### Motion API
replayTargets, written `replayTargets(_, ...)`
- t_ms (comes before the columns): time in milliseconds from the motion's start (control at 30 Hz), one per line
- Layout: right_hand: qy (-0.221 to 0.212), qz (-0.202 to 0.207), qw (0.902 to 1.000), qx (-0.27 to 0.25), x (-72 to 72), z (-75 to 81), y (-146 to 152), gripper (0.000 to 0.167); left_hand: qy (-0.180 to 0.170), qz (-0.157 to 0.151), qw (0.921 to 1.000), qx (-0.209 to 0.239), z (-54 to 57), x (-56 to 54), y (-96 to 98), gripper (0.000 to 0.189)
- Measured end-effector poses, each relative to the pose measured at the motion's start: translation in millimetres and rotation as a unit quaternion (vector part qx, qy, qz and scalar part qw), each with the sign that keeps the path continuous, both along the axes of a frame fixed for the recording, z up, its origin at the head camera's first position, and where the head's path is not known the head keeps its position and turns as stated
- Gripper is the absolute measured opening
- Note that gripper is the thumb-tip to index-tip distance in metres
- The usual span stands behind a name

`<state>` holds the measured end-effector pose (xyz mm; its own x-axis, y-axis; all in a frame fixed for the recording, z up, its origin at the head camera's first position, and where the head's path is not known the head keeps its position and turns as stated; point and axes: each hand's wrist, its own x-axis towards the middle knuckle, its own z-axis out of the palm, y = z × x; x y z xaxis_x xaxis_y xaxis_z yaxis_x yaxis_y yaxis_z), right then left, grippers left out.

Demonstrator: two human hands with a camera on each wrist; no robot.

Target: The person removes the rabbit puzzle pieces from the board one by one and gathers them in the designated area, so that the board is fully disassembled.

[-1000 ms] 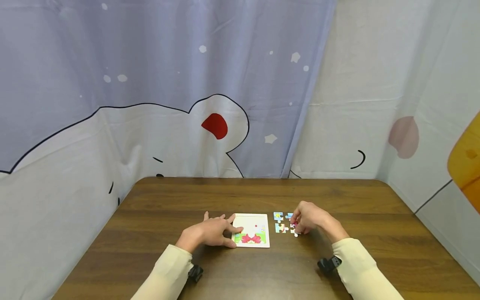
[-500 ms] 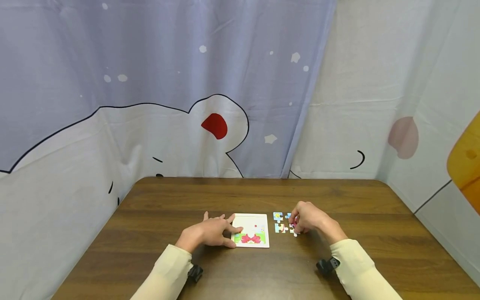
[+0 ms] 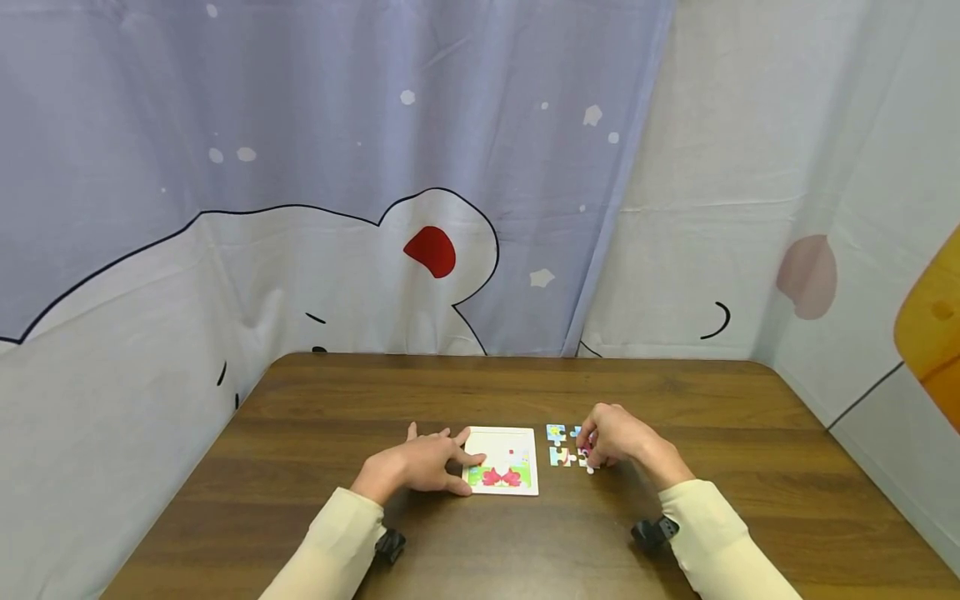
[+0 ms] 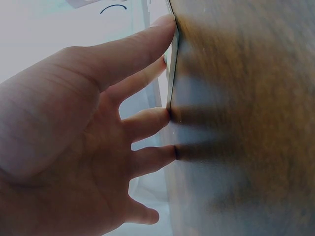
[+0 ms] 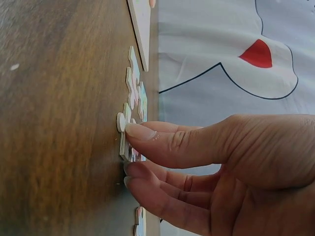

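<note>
A square puzzle tray (image 3: 501,442) with a pale wooden rim and red figures on green printed along its near side lies mid-table. My left hand (image 3: 423,465) rests spread on its left side, thumb at the near corner and fingertips on the surface and left edge. In the left wrist view, thumb and fingertips touch the thin tray edge (image 4: 172,73). To the right of the tray, my right hand (image 3: 621,435) pinches a jigsaw piece (image 5: 124,145) between thumb and fingers, low at the tabletop. My fingers partly cover that piece and a neighbouring one.
Jigsaw pieces (image 3: 556,433) lie beside the tray, a second one (image 3: 561,457) nearer me. In the right wrist view another piece (image 5: 140,221) lies past my fingers. The brown wooden table (image 3: 480,550) meets a printed curtain (image 3: 360,275) at its back edge.
My right hand has shifted very slightly left over the pieces. The left hand and the tray stay where they were.
</note>
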<state>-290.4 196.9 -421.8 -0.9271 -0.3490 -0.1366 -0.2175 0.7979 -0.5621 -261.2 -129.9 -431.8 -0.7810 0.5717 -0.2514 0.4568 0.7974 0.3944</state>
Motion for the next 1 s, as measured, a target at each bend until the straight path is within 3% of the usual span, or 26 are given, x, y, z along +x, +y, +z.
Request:
replayTargets(733,0.006,0.002,0.9999,0.01,-0.4,3.4,3.1,0.019,0.001,0.001,1.0,-0.003,-0.6,-0.4,-0.2,0.058)
replayTargets(1000,0.044,0.05,0.9975,-0.023,1.6,6.6,-8.0,0.012,-0.005,-0.001,1.0,-0.001,-1.6,-1.7,0.0,0.058)
